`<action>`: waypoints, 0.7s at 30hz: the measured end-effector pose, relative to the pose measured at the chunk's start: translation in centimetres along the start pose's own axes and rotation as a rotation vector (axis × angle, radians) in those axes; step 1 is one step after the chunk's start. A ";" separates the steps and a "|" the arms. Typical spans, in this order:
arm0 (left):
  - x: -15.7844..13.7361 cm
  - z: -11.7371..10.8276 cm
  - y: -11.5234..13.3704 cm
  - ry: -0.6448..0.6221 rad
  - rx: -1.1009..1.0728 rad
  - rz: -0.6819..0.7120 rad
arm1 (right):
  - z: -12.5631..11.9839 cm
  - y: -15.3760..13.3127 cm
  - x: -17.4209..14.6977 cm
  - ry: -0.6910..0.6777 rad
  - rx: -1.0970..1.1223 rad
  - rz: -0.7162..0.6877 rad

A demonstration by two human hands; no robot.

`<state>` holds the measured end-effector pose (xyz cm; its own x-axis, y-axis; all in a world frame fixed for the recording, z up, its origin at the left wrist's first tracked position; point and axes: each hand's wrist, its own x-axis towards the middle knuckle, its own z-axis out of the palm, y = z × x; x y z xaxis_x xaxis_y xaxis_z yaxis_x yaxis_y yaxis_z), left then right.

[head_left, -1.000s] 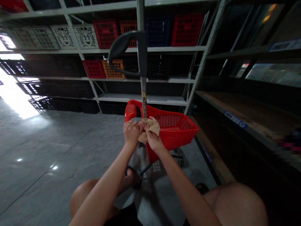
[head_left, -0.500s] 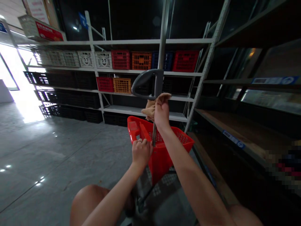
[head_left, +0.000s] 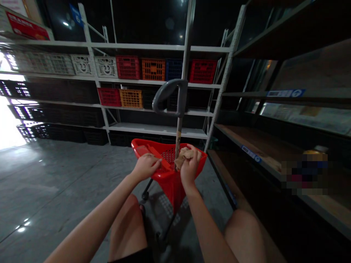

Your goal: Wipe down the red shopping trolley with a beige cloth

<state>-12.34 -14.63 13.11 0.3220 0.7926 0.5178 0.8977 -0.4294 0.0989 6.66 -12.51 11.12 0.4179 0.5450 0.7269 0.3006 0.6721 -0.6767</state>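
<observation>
A red plastic shopping cart (head_left: 170, 186) on wheels stands right in front of me, between my knees. My left hand (head_left: 146, 167) is closed over its near left rim, thumb pointing towards the pole. Rising from the cart's near edge is a metal pole (head_left: 178, 135) with a worn, yellowish patch low down. A grey looped handle (head_left: 157, 100) is fixed higher on the pole. In my right hand (head_left: 189, 170) is a crumpled tan cloth (head_left: 182, 157), pressed against the pole near its foot. The fingers' far side is hidden by the cloth and the hand.
Behind the cart runs a white metal rack (head_left: 153, 128) holding white, red, orange, blue and black crates, such as a red crate (head_left: 203, 71). Dark shelves with a wooden board (head_left: 260, 149) stand close on my right. Grey floor (head_left: 63, 182) stretches to the left.
My right hand has slid down the pole with the cloth, from just under the grey handle to near the cart's rim. My left hand has shifted left along the rim. The view has turned slightly right.
</observation>
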 end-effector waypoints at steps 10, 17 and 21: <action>0.2 3.3 3.9 0.158 0.123 -0.152 | 5.2 -5.0 13.8 0.166 0.371 -0.101; 2.0 5.0 8.4 0.223 0.145 -0.207 | -0.1 1.4 5.4 -0.002 -0.008 -0.077; 3.1 5.8 11.6 0.171 0.132 -0.227 | -4.1 7.2 2.9 -0.174 -0.053 0.025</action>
<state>0.78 -14.63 10.97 0.0636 0.7723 0.6320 0.9758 -0.1809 0.1228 13.57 -8.14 7.81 0.2722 0.6432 0.7157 0.3387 0.6322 -0.6969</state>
